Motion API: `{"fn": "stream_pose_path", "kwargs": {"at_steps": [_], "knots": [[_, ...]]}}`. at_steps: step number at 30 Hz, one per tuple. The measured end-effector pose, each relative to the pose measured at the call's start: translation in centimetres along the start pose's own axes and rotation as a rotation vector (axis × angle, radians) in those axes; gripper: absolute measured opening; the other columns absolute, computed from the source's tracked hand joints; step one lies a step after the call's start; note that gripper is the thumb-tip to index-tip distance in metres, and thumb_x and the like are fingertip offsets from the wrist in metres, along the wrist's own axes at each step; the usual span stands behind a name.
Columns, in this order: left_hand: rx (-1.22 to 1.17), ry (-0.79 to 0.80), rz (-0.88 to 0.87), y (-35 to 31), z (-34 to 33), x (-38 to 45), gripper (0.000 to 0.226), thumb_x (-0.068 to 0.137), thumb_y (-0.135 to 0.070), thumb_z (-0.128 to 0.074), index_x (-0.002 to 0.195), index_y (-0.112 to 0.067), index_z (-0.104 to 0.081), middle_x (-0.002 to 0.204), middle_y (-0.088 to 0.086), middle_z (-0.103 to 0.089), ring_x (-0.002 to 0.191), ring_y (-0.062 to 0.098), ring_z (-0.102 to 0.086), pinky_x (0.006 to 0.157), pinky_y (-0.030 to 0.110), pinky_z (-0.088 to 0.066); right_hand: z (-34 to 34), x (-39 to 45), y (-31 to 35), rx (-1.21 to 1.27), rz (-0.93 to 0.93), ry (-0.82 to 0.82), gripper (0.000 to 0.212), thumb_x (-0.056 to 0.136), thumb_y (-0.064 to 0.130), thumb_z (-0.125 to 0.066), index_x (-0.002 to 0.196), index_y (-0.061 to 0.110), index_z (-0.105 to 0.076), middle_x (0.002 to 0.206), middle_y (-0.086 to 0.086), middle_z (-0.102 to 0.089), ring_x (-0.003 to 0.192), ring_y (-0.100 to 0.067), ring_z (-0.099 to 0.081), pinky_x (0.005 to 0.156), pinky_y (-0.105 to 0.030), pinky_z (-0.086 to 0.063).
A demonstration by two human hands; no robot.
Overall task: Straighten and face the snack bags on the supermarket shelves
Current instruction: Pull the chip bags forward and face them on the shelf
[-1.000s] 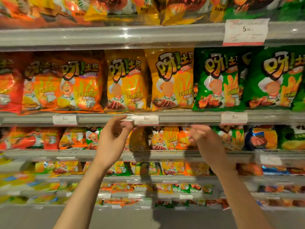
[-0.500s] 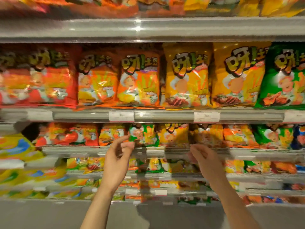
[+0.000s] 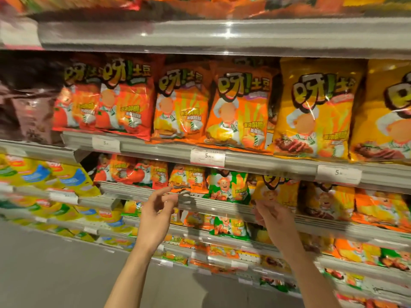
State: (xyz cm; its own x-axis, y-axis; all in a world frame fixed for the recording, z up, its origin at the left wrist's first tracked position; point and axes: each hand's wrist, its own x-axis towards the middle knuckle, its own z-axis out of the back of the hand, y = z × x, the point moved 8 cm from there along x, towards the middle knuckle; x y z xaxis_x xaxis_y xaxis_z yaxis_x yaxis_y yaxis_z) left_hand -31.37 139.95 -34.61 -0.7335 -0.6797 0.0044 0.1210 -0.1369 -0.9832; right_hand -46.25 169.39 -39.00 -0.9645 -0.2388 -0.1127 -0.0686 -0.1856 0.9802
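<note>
Large snack bags stand on the upper shelf: red bags (image 3: pixel 124 101), orange bags (image 3: pixel 240 110) and yellow bags (image 3: pixel 315 107). The shelf below carries smaller bags, among them an orange one (image 3: pixel 189 178), a green one (image 3: pixel 229 187) and a yellow one (image 3: pixel 273 192). My left hand (image 3: pixel 155 216) is raised in front of that lower shelf's rail, fingers apart, fingertips close to the small orange bag. My right hand (image 3: pixel 278 221) hovers just under the small yellow bag with loosely spread fingers. Neither hand holds anything.
Grey shelf rails (image 3: pixel 266 165) carry white price tags (image 3: pixel 208 157). Yellow and blue bags (image 3: pixel 66 178) fill the bay at left, dark brown bags (image 3: pixel 29 112) sit at upper left. More small bags line the lower shelves. Grey floor (image 3: pixel 55 270) lies below left.
The view has swung left along the shelves, so the green large bags are out of sight. Both hands have dropped from the upper rail to the lower shelf's rail.
</note>
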Motion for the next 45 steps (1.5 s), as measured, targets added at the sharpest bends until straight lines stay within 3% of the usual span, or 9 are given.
{"fn": "stream_pose_path", "kwargs": {"at_steps": [6, 13, 18, 22, 28, 33, 37, 41, 45], "knots": [[-0.006, -0.055, -0.008, 0.7, 1.9, 1.0, 0.019, 0.101, -0.018, -0.060, 0.119, -0.017, -0.065, 0.098, 0.004, -0.077, 0.097, 0.015, -0.072, 0.096, 0.042, -0.057, -3.3, 1.8, 0.0, 0.076, -0.044, 0.066, 0.011, 0.100, 0.011, -0.059, 0.105, 0.012, -0.069, 0.091, -0.004, -0.074, 0.074, -0.001, -0.072, 0.066, -0.011, -0.055], [-0.024, -0.017, -0.014, 2.2, 3.3, 4.1, 0.016, 0.102, -0.019, -0.060, 0.112, -0.030, -0.066, 0.098, -0.002, -0.077, 0.099, 0.019, -0.072, 0.089, 0.035, -0.055, -5.4, 2.8, -0.1, 0.001, -0.027, 0.017, 0.014, 0.099, 0.015, -0.061, 0.106, 0.009, -0.071, 0.092, -0.009, -0.075, 0.085, -0.019, -0.071, 0.071, -0.016, -0.057], [-0.014, 0.092, -0.006, 4.1, 2.8, 6.9, 0.017, 0.101, -0.015, -0.060, 0.113, -0.026, -0.065, 0.103, -0.001, -0.076, 0.105, 0.020, -0.070, 0.094, 0.035, -0.054, -5.9, 2.5, 0.0, -0.094, -0.026, -0.065, 0.010, 0.099, 0.017, -0.062, 0.098, 0.019, -0.071, 0.096, -0.003, -0.074, 0.092, -0.017, -0.070, 0.083, -0.019, -0.053], [0.055, 0.279, 0.000, 5.1, -1.0, 8.0, 0.014, 0.102, -0.009, -0.056, 0.113, -0.017, -0.062, 0.103, -0.008, -0.069, 0.098, 0.008, -0.066, 0.083, 0.013, -0.049, -5.4, 3.1, 0.6, -0.257, 0.037, -0.207, 0.012, 0.099, 0.016, -0.062, 0.109, 0.012, -0.068, 0.102, 0.004, -0.068, 0.086, 0.004, -0.059, 0.068, -0.001, -0.043], [0.167, 0.457, -0.108, 3.9, -9.3, 8.0, 0.027, 0.100, -0.013, -0.062, 0.126, -0.022, -0.060, 0.106, -0.012, -0.068, 0.093, 0.000, -0.064, 0.072, 0.003, -0.047, -5.9, 5.4, -1.2, -0.467, -0.027, -0.184, 0.055, 0.102, 0.033, -0.055, 0.152, 0.013, -0.042, 0.144, -0.004, -0.055, 0.128, -0.022, -0.056, 0.099, -0.035, -0.048], [0.359, 0.456, -0.371, 2.1, -12.9, 7.9, 0.038, 0.094, -0.022, -0.063, 0.132, -0.020, -0.063, 0.102, -0.008, -0.069, 0.094, 0.019, -0.067, 0.082, 0.033, -0.057, -5.8, 6.6, -2.4, -0.481, 0.008, -0.128, 0.057, 0.095, 0.052, -0.052, 0.142, 0.020, -0.053, 0.135, 0.001, -0.064, 0.122, -0.021, -0.062, 0.098, -0.043, -0.054], [0.305, 0.423, -0.286, 2.8, -13.6, 8.5, 0.035, 0.093, -0.028, -0.063, 0.127, -0.017, -0.065, 0.112, 0.000, -0.073, 0.099, 0.018, -0.068, 0.078, 0.023, -0.052, -5.4, 7.8, -3.5, -0.416, 0.020, -0.094, 0.064, 0.086, 0.065, -0.043, 0.135, 0.026, -0.058, 0.131, 0.006, -0.065, 0.121, -0.014, -0.061, 0.103, -0.043, -0.051], [0.157, 0.390, -0.139, 3.7, -13.4, 8.9, 0.030, 0.095, -0.029, -0.069, 0.124, -0.021, -0.063, 0.110, -0.005, -0.073, 0.097, 0.008, -0.070, 0.079, 0.023, -0.056, -5.0, 7.9, -3.7, -0.361, 0.020, -0.047, 0.048, 0.099, 0.045, -0.051, 0.141, 0.024, -0.055, 0.136, 0.005, -0.062, 0.125, -0.011, -0.058, 0.108, -0.042, -0.048], [0.107, 0.337, -0.200, 1.9, -12.8, 9.1, 0.021, 0.096, 0.001, -0.065, 0.085, -0.018, -0.065, 0.080, -0.011, -0.070, 0.074, 0.000, -0.065, 0.078, 0.018, -0.051, -5.2, 7.0, -0.3, -0.308, 0.077, -0.049, 0.028, 0.103, 0.022, -0.055, 0.131, 0.019, -0.061, 0.132, -0.007, -0.063, 0.118, -0.015, -0.063, 0.106, -0.035, -0.049]]}}
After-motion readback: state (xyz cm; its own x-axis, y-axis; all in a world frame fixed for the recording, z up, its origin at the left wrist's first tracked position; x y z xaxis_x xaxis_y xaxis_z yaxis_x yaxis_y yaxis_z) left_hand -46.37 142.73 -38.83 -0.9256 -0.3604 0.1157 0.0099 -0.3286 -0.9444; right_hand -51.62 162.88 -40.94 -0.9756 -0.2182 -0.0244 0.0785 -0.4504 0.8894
